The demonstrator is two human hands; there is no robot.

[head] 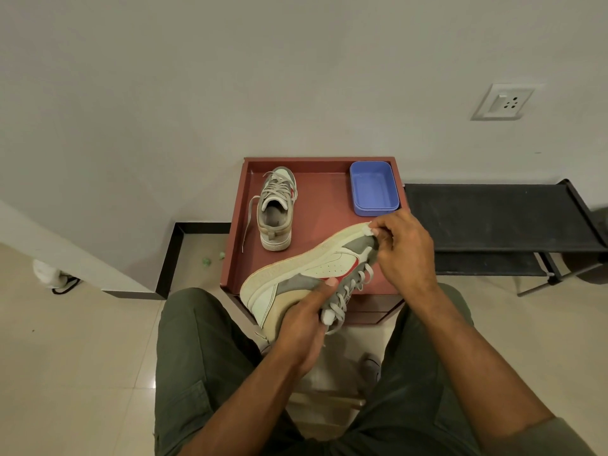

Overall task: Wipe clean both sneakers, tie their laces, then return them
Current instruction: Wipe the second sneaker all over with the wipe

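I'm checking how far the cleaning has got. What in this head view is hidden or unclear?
- Held sneaker: its far side and opening face away; left hand covers the collar.
- Wiping item at the toe: right hand hides nearly all of it.
- Blue container: water inside, cannot tell.
- Second sneaker: dirt too small to judge.

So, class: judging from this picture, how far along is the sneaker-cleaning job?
Done: nothing that can be confirmed. In hand: the left hand grips the held sneaker on its side, while the right hand pinches something small and white at its toe, apparently wiping. Left: the second sneaker sits on the red tray, laces loose; tying and returning remain.
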